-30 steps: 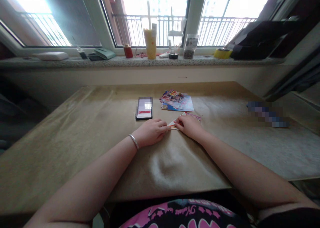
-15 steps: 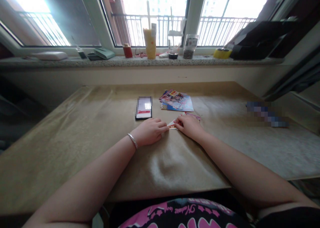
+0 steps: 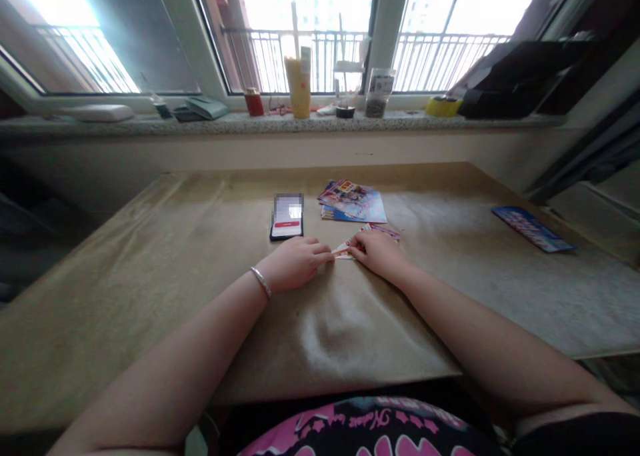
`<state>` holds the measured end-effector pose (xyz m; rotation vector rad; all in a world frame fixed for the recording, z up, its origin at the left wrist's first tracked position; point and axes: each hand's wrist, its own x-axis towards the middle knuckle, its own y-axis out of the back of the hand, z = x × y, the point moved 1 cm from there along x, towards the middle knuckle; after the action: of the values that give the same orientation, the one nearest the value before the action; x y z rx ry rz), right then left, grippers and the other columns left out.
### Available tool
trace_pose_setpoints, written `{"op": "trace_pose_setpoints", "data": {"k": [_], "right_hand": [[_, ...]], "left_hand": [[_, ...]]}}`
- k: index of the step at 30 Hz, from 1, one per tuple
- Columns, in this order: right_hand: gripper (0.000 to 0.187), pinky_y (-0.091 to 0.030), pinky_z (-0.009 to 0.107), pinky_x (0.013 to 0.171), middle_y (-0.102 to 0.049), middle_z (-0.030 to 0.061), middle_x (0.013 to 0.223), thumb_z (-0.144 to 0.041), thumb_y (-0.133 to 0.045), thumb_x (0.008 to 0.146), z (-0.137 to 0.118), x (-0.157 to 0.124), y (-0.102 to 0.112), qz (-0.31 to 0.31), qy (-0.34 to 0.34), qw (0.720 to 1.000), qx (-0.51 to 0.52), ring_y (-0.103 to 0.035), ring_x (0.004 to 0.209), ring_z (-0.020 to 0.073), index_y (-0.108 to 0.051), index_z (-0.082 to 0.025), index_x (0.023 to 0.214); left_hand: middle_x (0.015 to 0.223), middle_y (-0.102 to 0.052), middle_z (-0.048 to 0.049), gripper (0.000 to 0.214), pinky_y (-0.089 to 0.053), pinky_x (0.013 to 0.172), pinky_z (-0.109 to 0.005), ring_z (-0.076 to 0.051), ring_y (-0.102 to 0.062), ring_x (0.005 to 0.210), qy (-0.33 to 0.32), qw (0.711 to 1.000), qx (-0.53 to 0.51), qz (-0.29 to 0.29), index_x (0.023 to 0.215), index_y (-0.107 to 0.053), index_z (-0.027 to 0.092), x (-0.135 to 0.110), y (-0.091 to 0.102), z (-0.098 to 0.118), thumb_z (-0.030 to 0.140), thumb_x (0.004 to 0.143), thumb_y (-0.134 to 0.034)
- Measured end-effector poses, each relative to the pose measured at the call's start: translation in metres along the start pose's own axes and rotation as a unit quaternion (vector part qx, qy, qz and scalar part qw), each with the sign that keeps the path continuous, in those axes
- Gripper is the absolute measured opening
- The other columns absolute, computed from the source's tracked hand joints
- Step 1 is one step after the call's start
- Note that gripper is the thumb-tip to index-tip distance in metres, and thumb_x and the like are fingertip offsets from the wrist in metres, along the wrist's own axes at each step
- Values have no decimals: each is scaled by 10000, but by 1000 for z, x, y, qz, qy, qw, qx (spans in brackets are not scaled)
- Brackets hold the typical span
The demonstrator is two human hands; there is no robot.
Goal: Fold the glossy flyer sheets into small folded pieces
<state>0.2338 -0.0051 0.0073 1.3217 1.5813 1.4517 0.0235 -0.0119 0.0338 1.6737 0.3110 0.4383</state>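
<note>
A folded piece of printed paper [image 3: 342, 252], white with red and orange marks, lies low on the table between my hands. My right hand [image 3: 379, 252] is closed on it, thumb and fingers pinching near its middle and covering part of it. Fingers bent and together, my left hand [image 3: 296, 263] holds the paper's pointed left tip; the fingertips partly hide that end. A pink-patterned edge of paper shows beyond my right knuckles.
Colourful leaflets [image 3: 367, 206] lie stacked past my hands, and a phone [image 3: 287, 225] with a lit screen sits left of them. A blue printed strip [image 3: 533, 229] rests at the right. Cups and jars line the windowsill [image 3: 320, 124].
My left hand has shifted very slightly left, still at the paper's tip. My right hand stays almost where it was on the paper.
</note>
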Motion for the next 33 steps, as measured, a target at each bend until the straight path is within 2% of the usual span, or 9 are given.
{"op": "trace_pose_setpoints", "data": {"k": [9, 13, 20, 33], "right_hand": [[197, -399, 291, 673, -720, 48, 909, -326, -534, 862, -2, 0, 2, -1, -4, 1000, -4, -624, 841, 210, -684, -201, 887], [186, -393, 283, 667, -719, 43, 896, -325, -540, 861, -2, 0, 1, 1, -3, 1000, -3, -622, 829, 203, -680, -203, 866], [168, -394, 280, 678, -716, 44, 882, -317, -554, 856, -1, 1, 0, 4, 7, 1000, 7, -614, 813, 195, -676, -203, 835], [170, -391, 271, 687, -708, 49, 857, -303, -547, 852, 2, 1, -4, 13, 10, 999, 28, -608, 804, 185, -675, -198, 813]], "left_hand": [[1100, -656, -69, 288, -488, 832, -303, -186, -582, 948, 6, 1000, 0, -10, 1107, -633, 158, -1, 2, -1, 95, 879, -468], [1071, -669, -65, 293, -486, 829, -302, -179, -592, 917, 14, 1000, -5, -10, 1105, -644, 170, -3, 2, -4, 102, 882, -466], [1076, -684, -36, 325, -490, 811, -295, -164, -604, 887, 17, 1000, -17, -12, 1105, -657, 213, -6, 4, -10, 90, 869, -471], [1062, -672, -42, 298, -490, 866, -300, -172, -609, 946, 58, 997, -49, -8, 1008, -662, 190, -13, 3, -11, 63, 803, -486]]}}
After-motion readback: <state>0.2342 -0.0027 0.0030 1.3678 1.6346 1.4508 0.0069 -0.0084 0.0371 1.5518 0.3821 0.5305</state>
